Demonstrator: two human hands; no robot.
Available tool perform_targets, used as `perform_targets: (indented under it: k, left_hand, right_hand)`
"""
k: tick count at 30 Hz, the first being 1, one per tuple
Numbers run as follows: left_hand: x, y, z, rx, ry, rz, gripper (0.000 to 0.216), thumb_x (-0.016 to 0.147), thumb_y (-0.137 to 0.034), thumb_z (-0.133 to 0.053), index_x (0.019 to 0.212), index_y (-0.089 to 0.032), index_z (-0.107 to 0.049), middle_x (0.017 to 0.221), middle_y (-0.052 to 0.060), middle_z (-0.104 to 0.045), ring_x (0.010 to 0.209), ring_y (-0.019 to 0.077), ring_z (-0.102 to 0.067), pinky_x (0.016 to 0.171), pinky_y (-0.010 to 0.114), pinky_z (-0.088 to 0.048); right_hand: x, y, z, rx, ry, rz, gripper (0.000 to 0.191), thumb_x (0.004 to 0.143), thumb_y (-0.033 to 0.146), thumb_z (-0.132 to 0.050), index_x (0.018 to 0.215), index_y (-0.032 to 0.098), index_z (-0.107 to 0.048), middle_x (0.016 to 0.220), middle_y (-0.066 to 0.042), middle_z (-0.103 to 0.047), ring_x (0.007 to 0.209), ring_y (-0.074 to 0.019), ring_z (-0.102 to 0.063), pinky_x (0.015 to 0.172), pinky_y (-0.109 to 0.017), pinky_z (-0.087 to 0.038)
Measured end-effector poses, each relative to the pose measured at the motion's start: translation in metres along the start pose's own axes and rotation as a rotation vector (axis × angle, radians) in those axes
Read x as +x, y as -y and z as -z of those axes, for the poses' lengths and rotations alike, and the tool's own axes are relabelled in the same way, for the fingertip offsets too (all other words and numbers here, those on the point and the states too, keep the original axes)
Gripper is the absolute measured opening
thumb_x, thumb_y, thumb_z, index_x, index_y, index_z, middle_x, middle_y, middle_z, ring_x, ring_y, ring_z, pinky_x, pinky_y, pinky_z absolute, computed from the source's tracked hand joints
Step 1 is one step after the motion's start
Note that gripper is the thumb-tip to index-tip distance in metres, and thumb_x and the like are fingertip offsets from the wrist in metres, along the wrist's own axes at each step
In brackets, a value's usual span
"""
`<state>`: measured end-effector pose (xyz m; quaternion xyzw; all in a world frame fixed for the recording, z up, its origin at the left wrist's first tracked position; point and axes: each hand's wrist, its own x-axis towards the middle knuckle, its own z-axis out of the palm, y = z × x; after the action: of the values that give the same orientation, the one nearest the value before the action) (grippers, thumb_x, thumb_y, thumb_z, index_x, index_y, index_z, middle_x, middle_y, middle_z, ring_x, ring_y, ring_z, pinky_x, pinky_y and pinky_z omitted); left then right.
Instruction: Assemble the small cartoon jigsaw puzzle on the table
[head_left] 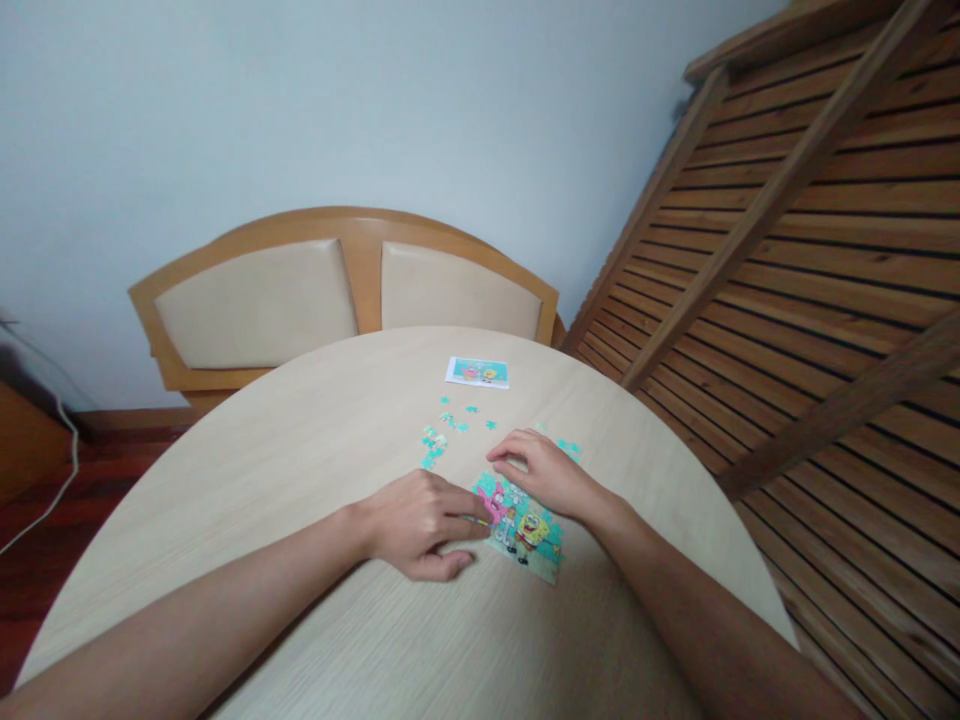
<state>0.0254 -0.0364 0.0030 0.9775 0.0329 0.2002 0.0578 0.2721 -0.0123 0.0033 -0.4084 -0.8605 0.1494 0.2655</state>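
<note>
A small cartoon jigsaw puzzle (pixel 525 530), partly put together, lies on the round wooden table (pixel 300 470). My left hand (pixel 420 520) rests at its left edge, fingers curled and pinched on a small puzzle piece against the puzzle. My right hand (pixel 540 470) lies over the puzzle's upper edge with fingers bent down, pressing on it; whether it holds a piece is hidden. Loose turquoise pieces (pixel 442 435) are scattered just beyond both hands.
A small reference picture card (pixel 478 372) lies farther back on the table. A wooden bench with two padded back panels (pixel 345 290) stands behind the table against the wall. Slatted wooden frames (pixel 810 250) lean at the right. A white cable (pixel 52 480) runs at the left.
</note>
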Motion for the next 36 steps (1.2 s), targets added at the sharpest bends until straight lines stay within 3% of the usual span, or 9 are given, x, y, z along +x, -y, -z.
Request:
perform_targets:
  k: [5, 12, 19, 28, 36]
  left_hand:
    - [0.001, 0.001, 0.001, 0.036, -0.028, 0.043, 0.034, 0.092, -0.033, -0.05, 0.119, -0.016, -0.065, 0.123, 0.011, -0.069, 0.104, 0.0233, -0.07, 0.086, 0.037, -0.06]
    - [0.001, 0.003, 0.001, 0.096, -0.007, 0.112, 0.033, 0.094, -0.037, -0.049, 0.114, -0.017, -0.067, 0.115, 0.011, -0.071, 0.097, 0.0238, -0.07, 0.084, 0.038, -0.057]
    - [0.004, 0.001, 0.004, 0.195, 0.024, 0.176, 0.032, 0.096, -0.04, -0.047, 0.106, -0.018, -0.07, 0.087, 0.008, -0.069, 0.077, 0.0217, -0.066, 0.07, 0.034, -0.054]
    - [0.002, 0.001, 0.003, 0.209, 0.039, 0.17, 0.032, 0.098, -0.041, -0.046, 0.104, -0.018, -0.068, 0.091, 0.008, -0.069, 0.081, 0.0219, -0.065, 0.072, 0.034, -0.053]
    - [0.002, 0.001, 0.003, 0.176, 0.022, 0.161, 0.033, 0.098, -0.04, -0.047, 0.106, -0.016, -0.068, 0.094, 0.01, -0.068, 0.086, 0.0223, -0.066, 0.077, 0.035, -0.055]
  right_hand:
    - [-0.006, -0.033, 0.021, -0.189, -0.111, -0.12, 0.018, 0.093, 0.016, -0.057, 0.1, 0.021, -0.073, 0.103, -0.006, -0.073, 0.1, -0.0224, -0.064, 0.091, -0.036, -0.047]
    - [-0.016, -0.068, 0.032, -0.266, -0.094, -0.186, 0.023, 0.092, 0.016, -0.054, 0.101, 0.021, -0.074, 0.105, -0.007, -0.073, 0.102, -0.0237, -0.064, 0.094, -0.039, -0.047]
    - [-0.016, -0.068, 0.029, -0.253, -0.033, -0.184, 0.021, 0.091, 0.028, -0.061, 0.106, 0.021, -0.074, 0.107, -0.009, -0.072, 0.101, -0.0242, -0.063, 0.093, -0.04, -0.046]
    - [-0.013, -0.062, 0.028, -0.187, -0.009, -0.206, 0.013, 0.083, 0.023, -0.064, 0.093, 0.019, -0.072, 0.101, -0.007, -0.071, 0.099, -0.0235, -0.062, 0.093, -0.038, -0.044]
    - [-0.014, -0.063, 0.027, -0.149, 0.011, -0.235, 0.015, 0.081, 0.023, -0.065, 0.094, 0.019, -0.071, 0.102, -0.008, -0.068, 0.099, -0.0232, -0.061, 0.092, -0.038, -0.044]
